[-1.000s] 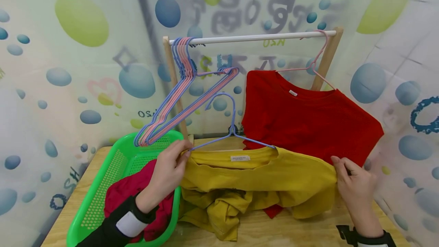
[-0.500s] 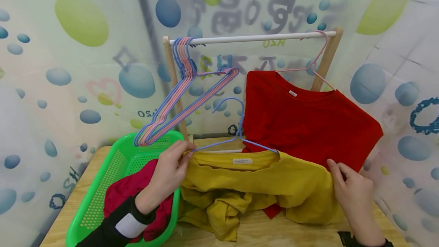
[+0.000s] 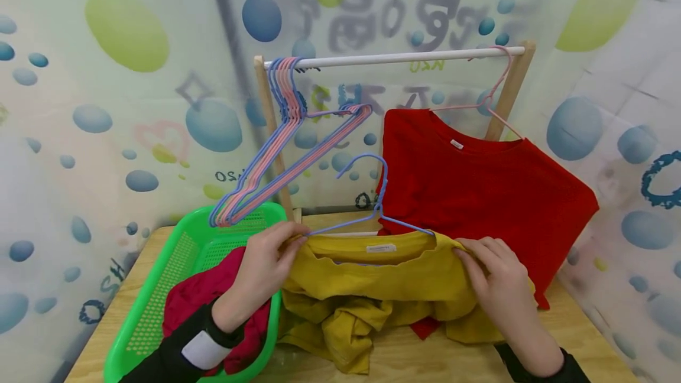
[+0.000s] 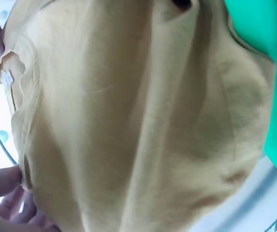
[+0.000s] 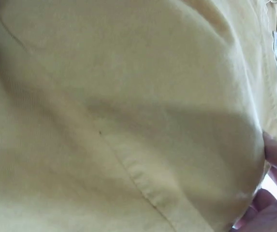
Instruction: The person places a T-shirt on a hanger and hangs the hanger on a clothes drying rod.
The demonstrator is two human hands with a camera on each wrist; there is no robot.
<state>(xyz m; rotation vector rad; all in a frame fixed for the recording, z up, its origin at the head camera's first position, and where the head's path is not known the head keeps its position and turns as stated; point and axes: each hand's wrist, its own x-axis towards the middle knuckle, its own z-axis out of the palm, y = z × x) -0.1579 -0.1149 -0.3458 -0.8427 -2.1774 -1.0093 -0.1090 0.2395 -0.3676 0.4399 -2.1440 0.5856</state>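
While the left hand (image 3: 265, 265) pinched one shoulder of the yellow shirt (image 3: 393, 279), we noted in the head view that the right hand (image 3: 500, 276) pinched the other shoulder beside the collar, thumb and fingers of both closed on the cloth. We located the shirt above the table (image 3: 420, 362), its lower folds lying on the wood, with the blue hanger (image 3: 382, 191) rising from the neckline. We could not read the print on its white neck label (image 3: 381, 247), nor on the tag (image 3: 456, 144) of the red shirt (image 3: 479, 194) behind, which hung on a pink hanger (image 3: 489, 99). On the backdrop (image 3: 159, 99) we read a mirror-reversed "H2O".

From the left wrist, we recorded thumb and fingers at the cloth's edge, the label too blurred to read, and the green basket (image 4: 256, 29) beyond.

From the right wrist, we saw a matching pinch; label print was again illegible.
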